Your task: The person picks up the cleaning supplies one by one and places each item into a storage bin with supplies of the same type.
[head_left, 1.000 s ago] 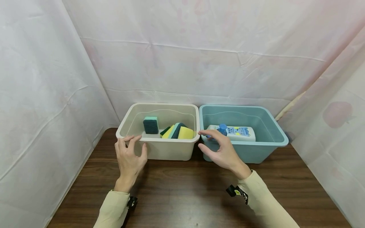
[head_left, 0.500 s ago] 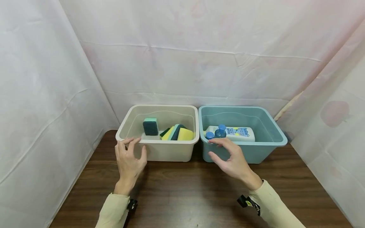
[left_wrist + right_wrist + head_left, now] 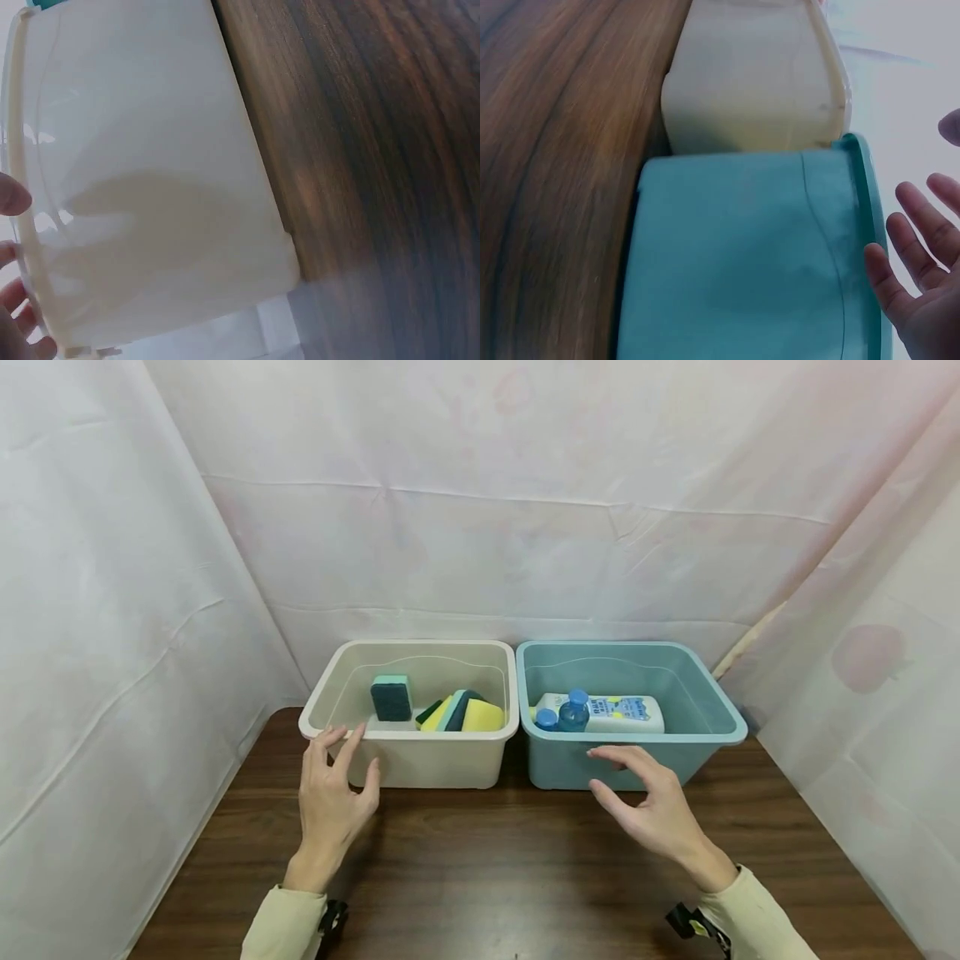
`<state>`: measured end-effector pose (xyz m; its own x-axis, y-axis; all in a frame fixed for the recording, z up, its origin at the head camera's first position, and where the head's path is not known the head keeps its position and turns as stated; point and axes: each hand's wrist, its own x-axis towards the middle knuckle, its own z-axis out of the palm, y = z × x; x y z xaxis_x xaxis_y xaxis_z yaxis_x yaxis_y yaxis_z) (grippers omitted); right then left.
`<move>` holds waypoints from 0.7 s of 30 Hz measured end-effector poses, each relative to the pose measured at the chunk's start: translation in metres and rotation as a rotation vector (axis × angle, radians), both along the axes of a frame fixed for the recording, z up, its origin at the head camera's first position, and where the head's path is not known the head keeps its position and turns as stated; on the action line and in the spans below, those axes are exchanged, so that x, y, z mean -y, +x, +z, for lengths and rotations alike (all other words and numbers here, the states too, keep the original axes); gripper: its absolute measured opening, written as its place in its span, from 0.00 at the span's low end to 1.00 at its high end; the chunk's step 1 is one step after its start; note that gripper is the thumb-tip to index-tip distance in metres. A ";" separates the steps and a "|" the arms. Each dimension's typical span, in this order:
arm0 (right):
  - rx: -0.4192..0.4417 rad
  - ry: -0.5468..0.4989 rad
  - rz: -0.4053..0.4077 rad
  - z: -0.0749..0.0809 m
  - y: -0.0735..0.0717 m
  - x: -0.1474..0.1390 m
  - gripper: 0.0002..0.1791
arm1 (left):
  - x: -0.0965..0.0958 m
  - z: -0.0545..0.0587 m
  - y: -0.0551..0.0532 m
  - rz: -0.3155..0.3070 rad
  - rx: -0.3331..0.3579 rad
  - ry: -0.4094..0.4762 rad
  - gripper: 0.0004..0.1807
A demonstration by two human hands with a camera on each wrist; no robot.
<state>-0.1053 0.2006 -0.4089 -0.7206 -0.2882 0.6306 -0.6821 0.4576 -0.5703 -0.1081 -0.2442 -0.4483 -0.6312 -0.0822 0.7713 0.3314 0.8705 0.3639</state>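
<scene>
At the left, a cream plastic bin (image 3: 427, 760) holds a dark green-faced sponge (image 3: 392, 700) standing on edge and several yellow and green sponges (image 3: 483, 717) leaning together. My left hand (image 3: 330, 810) is at its front rim, fingers loosely bent and holding nothing. Beside it stands a blue plastic bin (image 3: 558, 764) with a white labelled bottle (image 3: 628, 715) lying inside, plus a clear blue bottle (image 3: 574, 713) and another blue cap (image 3: 546, 718). In front of this bin's front wall hovers my right hand (image 3: 663, 818), fingers and thumb apart, nothing between them.
Both bins stand side by side on a dark wooden table (image 3: 480, 877), close to the pale curtain (image 3: 480, 552) at the back. More curtain (image 3: 120, 652) hangs along the left side and the right side. A small black device (image 3: 697, 927) sits at the right wrist.
My right hand has moved right and toward me, away from the gap between the bins, uncovering the blue caps. My left hand stays by the cream bin's rim. The view has shifted slightly.
</scene>
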 end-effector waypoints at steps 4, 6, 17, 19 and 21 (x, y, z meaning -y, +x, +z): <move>0.000 0.001 -0.048 -0.001 0.004 -0.012 0.27 | 0.004 0.001 0.005 -0.011 0.033 -0.014 0.31; 0.000 0.005 -0.064 -0.001 0.005 -0.016 0.27 | 0.006 0.001 0.009 -0.019 0.044 -0.018 0.32; -0.162 -0.055 -0.116 0.005 0.007 -0.032 0.28 | 0.013 0.011 0.032 -0.042 0.132 -0.098 0.37; -0.165 -0.060 -0.126 0.006 0.008 -0.035 0.23 | 0.012 0.013 0.039 -0.038 0.162 -0.090 0.38; -0.171 -0.062 -0.139 0.007 0.009 -0.038 0.20 | 0.010 0.017 0.044 -0.034 0.195 -0.084 0.39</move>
<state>-0.0959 0.2381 -0.4015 -0.6316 -0.1509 0.7605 -0.7043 0.5218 -0.4814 -0.0637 -0.2541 -0.4311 -0.7703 0.0012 0.6376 0.2919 0.8897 0.3509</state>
